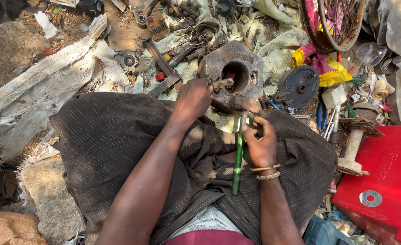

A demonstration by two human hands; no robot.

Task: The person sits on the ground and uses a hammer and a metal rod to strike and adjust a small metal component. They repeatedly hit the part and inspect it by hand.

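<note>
My left hand (192, 99) grips a short metal piece (222, 83) that points into the round hole of a rusty, heavy metal block (237, 72) in front of my knees. My right hand (260, 144) is closed around a small part just below the block, close to its lower edge. A long green-handled tool (237, 156) lies along my lap on the dark striped cloth (110, 145), between the two hands and touching my right hand's side.
Scrap parts, bearings and wrenches (173, 50) litter pale cloth beyond the block. A dark round metal plate (298, 85) and blue-handled pliers (322, 117) lie right. A red box (386, 177) stands at lower right, a wheel rim (332, 22) at top right.
</note>
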